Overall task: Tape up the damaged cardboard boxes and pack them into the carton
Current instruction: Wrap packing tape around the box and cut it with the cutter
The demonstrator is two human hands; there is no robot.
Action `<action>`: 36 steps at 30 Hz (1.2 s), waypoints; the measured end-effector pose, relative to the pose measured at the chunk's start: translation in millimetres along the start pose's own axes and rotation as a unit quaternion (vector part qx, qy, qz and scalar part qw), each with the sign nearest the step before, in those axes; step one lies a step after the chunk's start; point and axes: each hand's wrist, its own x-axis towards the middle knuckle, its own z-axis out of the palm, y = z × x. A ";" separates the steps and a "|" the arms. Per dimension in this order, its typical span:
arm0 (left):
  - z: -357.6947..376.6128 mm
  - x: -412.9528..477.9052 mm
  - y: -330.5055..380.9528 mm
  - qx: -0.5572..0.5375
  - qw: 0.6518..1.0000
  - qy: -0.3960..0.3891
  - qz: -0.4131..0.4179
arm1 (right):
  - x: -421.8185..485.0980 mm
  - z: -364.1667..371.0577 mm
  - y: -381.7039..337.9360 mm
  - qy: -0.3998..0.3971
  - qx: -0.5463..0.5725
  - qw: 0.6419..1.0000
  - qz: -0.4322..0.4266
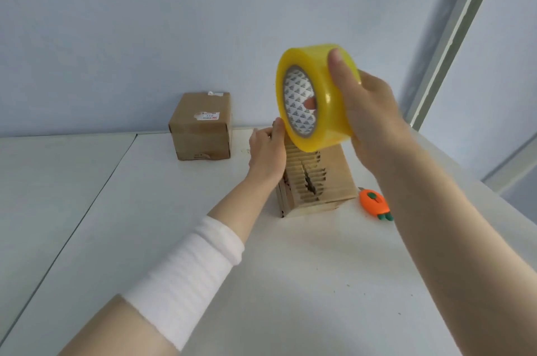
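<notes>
A small cardboard box [334, 181] stands on the white table [174, 225], its near face stripped to the corrugation with a dark tear down the middle. My left hand [267, 152] grips the box's upper left edge. My right hand [374, 123] holds a big roll of yellow packing tape [325, 100] in the air just above the box, thumb over the rim and a finger inside the core. A second, closed brown box [202, 126] with a label sits further back left by the wall.
An orange carrot-shaped cutter [374, 204] lies on the table right of the torn box. The blue wall runs behind the table, and a window frame [453, 36] rises at the right. A seam [87, 210] divides the tabletop at the left.
</notes>
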 end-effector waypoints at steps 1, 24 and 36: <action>-1.3 5.1 -2.1 -0.019 1.000 -0.011 0.004 | 7.1 5.5 5.8 0.006 -0.003 1.000 0.013; -0.1 37.7 -23.1 -0.052 0.998 -0.034 -0.013 | -22.7 -11.8 54.4 -0.097 -0.028 0.995 -0.004; -0.4 35.8 -22.8 -0.026 0.999 -0.037 -0.014 | -96.8 -33.5 23.7 0.065 -0.022 0.997 0.042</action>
